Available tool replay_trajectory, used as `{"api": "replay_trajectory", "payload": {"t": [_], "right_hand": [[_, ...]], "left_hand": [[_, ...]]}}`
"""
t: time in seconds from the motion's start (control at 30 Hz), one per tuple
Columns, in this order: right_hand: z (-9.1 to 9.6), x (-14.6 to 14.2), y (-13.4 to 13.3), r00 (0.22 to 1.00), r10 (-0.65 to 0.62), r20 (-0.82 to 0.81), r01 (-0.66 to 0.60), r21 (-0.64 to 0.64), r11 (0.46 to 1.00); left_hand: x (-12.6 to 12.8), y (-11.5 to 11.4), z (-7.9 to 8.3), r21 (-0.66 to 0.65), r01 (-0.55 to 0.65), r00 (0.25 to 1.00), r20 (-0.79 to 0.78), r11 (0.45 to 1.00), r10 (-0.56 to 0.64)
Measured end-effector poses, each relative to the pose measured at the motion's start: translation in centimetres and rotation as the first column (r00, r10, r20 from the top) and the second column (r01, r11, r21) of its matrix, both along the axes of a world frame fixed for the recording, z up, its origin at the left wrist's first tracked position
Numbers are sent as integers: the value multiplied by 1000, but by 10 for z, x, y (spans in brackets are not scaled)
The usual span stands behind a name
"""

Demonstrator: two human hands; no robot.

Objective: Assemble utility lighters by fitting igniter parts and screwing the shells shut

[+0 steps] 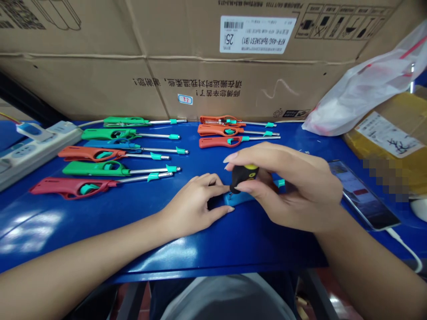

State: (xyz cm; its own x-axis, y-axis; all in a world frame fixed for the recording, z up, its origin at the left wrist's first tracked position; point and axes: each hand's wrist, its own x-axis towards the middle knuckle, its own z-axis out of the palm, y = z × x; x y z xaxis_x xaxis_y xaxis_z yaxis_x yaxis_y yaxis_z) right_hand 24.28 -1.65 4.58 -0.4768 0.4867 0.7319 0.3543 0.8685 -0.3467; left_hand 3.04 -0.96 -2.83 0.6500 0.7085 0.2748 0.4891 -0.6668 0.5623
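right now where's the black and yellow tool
In the head view, the black and yellow tool is just right of centre, pinched in the right hand over the left end of the blue handle, beside the left hand.

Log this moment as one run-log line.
left hand: holds blue lighter | right hand: grips stubby screwdriver over blue lighter's left end | smartphone: right of right hand

Curled right hand [296,189] near left hand [191,205]
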Motion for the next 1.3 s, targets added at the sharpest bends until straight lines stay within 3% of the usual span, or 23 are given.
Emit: {"api": "replay_trajectory", "payload": {"t": [0.13, 0.23, 0.33, 0.47, 0.77, 0.93, 1.07, 1.17, 1.3], "right_hand": [[-2, -5, -2, 994, -60, 86, 56, 46, 997], [-4, -4, -2, 998, -52, 35, 50, 46, 998], [-4, 1, -1, 1000, 20, -15, -21, -85, 996], [-1, 10, 2, 991, 128, -24, -130, -265, 956], [-2, 6, 2, 1000, 2, 26, 0, -87, 996], [-5, 8, 3, 1000, 19, 12, -17, -122, 992], [-10, 7, 4, 989, 148, -15, -146, -283, 948], [-13, 3, 2, 962, 239, -133, -271, -329, 905], [-14, 2, 1, 906, 195, -377, -356, -425, 833]], "left_hand": [[1, 0, 0, -40, 1, 1000, 7, 999, -1], [1, 0, 1, -45, 3, 1000, -3, 999, -3], [1, 0, 2, -4, 6, 1000, -6, 1000, -6], [1, -1, 3, 22, -2, 1000, 2, 1000, 2], [2, -2, 1, 71, -2, 1000, 10, 997, 1], [3, -2, 4, 13, -7, 1000, -18, 1000, 8], [2, -2, 5, -30, -19, 999, -31, 999, 18], [-2, -1, 9, -82, -24, 998, -67, 996, 19], [-10, -1, 25, -117, -52, 984, -174, 992, 32]]}}
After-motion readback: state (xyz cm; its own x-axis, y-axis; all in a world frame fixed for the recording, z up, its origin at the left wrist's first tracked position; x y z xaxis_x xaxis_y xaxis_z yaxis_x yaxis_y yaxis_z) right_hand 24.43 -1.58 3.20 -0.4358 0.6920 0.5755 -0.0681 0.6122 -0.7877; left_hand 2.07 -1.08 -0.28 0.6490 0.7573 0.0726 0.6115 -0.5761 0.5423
